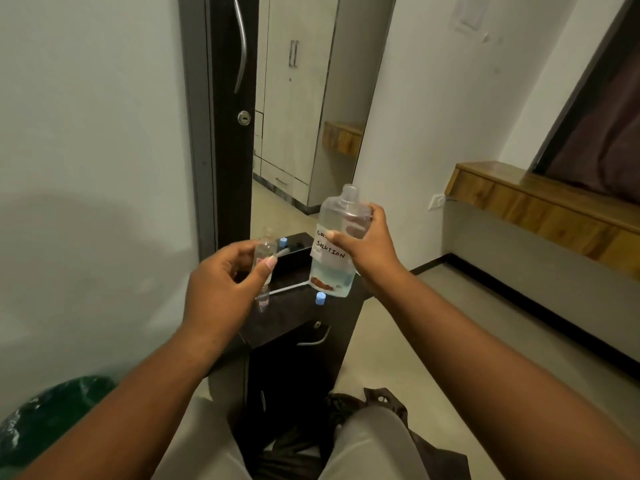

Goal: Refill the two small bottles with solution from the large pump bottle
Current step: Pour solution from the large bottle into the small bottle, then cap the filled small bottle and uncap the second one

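My right hand (363, 244) grips the large clear bottle (337, 268) around its upper body. Its pump is off and the neck is open; a white label reads "SOLUTION", and liquid fills only the lower part. My left hand (225, 275) holds one small clear bottle (265, 252) upright, level with the big bottle and a short gap to its left. The second small bottle (263, 301) stands uncapped on the black cabinet top (298, 313), partly behind my left hand. A blue cap (320, 298) lies on the cabinet below the large bottle.
A mirror (311, 116) behind the cabinet reflects a second blue cap (284, 242) and a pump tube. A green-lined bin (52, 417) sits at lower left. A wooden shelf (540, 206) runs along the right wall. A drawer handle (315, 337) is on the cabinet front.
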